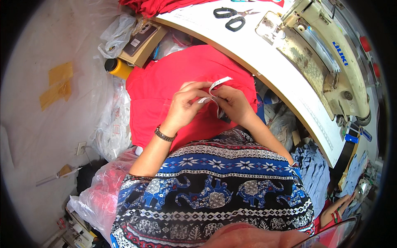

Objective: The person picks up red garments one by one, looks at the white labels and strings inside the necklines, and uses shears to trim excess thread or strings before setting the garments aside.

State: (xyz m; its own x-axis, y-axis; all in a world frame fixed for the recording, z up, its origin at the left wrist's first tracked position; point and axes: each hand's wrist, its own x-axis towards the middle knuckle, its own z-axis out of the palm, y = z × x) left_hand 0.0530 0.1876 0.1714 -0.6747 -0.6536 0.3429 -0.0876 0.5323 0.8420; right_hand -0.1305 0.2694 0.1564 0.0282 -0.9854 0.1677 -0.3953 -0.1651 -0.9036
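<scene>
A narrow white fabric strip [219,82] with dark marks curls up between my two hands. My left hand [186,102], with a dark bracelet at the wrist, pinches the strip's lower left part. My right hand [235,104] grips it from the other side, fingertips close to those of the left. The strip's lower end hangs below the fingers, next to a small dark piece I cannot make out. Beneath both hands a large red cloth [161,87] lies spread over my lap and up against the table edge.
On the curved white table [194,20] at the right stand a sewing machine [347,78] and black-handled scissors [230,18]. A yellow bottle [118,68], a cardboard box [144,51] and plastic bags [113,120] are at the left. Another person's arm [337,206] shows at lower right.
</scene>
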